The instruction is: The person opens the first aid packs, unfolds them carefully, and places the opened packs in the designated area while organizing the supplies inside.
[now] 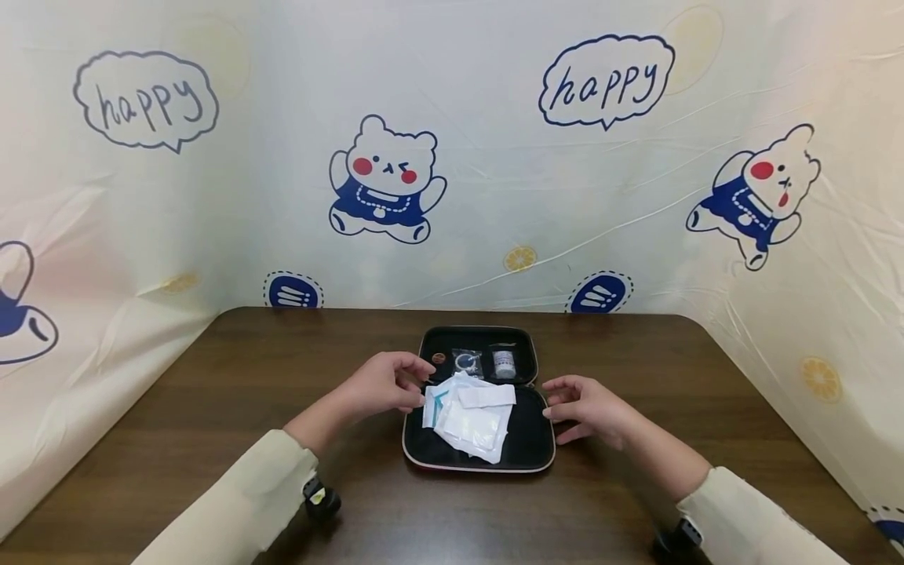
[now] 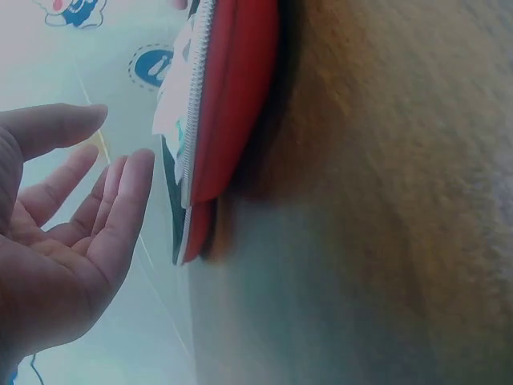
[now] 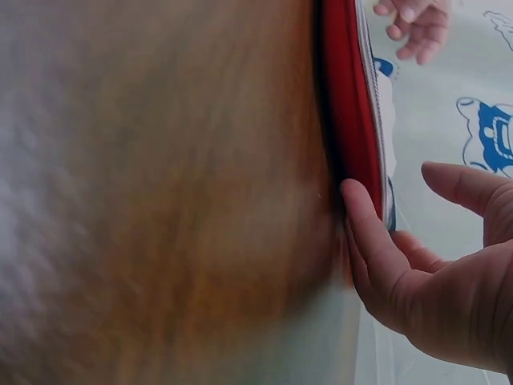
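Observation:
An open zip case [image 1: 526, 439], black inside and red outside [image 2: 232, 104], lies flat at the table's middle. White sealed packets [image 1: 472, 412] are heaped in its near half. Its far half holds a small white bottle [image 1: 504, 363], a clear bag [image 1: 467, 362] and a brown round piece [image 1: 439, 358]. My left hand [image 1: 391, 384] hovers at the case's left edge by the packets, palm open [image 2: 72, 216], holding nothing. At the case's right edge is my right hand [image 1: 582, 408], loosely open, with a finger [image 3: 361, 233] touching the red shell [image 3: 349, 104].
The dark wooden table [image 1: 212, 392] has a rounded far edge. A pale plastic sheet printed with bears [image 1: 384, 180] and "happy" bubbles walls it in at the back and on both sides. Wrist-worn cameras [image 1: 321, 498] sit by my cream sleeves.

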A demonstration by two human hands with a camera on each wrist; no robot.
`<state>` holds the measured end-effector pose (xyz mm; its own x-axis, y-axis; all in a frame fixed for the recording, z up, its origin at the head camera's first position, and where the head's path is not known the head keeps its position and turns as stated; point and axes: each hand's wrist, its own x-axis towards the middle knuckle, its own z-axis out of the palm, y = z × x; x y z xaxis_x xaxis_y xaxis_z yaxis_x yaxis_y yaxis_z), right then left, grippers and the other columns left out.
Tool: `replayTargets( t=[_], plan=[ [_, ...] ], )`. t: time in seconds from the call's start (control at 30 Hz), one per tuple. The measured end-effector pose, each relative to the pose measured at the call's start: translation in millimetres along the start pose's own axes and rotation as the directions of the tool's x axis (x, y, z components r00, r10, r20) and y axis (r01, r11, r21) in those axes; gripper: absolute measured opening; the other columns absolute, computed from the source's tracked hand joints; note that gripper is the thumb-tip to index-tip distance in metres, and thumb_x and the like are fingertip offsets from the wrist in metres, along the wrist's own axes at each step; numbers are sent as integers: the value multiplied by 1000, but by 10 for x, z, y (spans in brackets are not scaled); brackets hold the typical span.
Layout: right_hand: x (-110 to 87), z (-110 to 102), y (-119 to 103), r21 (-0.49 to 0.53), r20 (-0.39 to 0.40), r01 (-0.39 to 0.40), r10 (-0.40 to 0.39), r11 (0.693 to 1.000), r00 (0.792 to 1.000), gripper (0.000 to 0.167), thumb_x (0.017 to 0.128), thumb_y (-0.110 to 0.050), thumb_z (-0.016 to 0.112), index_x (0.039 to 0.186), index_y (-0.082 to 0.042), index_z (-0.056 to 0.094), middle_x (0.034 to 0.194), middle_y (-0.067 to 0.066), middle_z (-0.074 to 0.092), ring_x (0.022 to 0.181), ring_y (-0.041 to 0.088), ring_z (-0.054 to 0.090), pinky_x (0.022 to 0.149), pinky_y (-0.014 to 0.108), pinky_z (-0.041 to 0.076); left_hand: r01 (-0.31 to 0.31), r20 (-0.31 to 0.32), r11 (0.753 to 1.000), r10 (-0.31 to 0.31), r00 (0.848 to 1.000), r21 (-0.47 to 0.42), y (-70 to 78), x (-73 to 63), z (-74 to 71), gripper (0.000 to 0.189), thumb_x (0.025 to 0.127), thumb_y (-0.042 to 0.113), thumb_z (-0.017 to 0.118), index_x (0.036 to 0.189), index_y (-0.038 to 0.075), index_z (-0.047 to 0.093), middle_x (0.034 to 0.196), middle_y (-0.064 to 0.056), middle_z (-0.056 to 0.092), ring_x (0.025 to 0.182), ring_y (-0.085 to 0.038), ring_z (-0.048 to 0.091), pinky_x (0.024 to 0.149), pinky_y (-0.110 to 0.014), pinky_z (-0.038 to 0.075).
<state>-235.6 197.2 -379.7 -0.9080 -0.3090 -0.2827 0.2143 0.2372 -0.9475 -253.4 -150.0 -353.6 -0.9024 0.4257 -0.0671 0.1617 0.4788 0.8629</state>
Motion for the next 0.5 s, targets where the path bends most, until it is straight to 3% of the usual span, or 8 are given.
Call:
replayTargets(
  t=[0.33,0.5],
  plan=[
    [-55,90,40,73,30,-15,13,997,999,63,85,11,63,141,7,35,117,25,53,86,26,63,63,45,60,-73,85,987,61,994,141,192,130,59,40,80,1,76,119,2,66,115,-18,61,85,-19,63,70,-32,59],
    [-66,107,52,93,19,-16,14,996,1000,64,83,16,59,142,6,35,115,24,56,84,27,64,63,46,59,-103,131,982,83,988,161,291,187,116,40,80,3,77,119,4,67,112,-15,63,84,-18,62,70,-30,58]
  ],
)
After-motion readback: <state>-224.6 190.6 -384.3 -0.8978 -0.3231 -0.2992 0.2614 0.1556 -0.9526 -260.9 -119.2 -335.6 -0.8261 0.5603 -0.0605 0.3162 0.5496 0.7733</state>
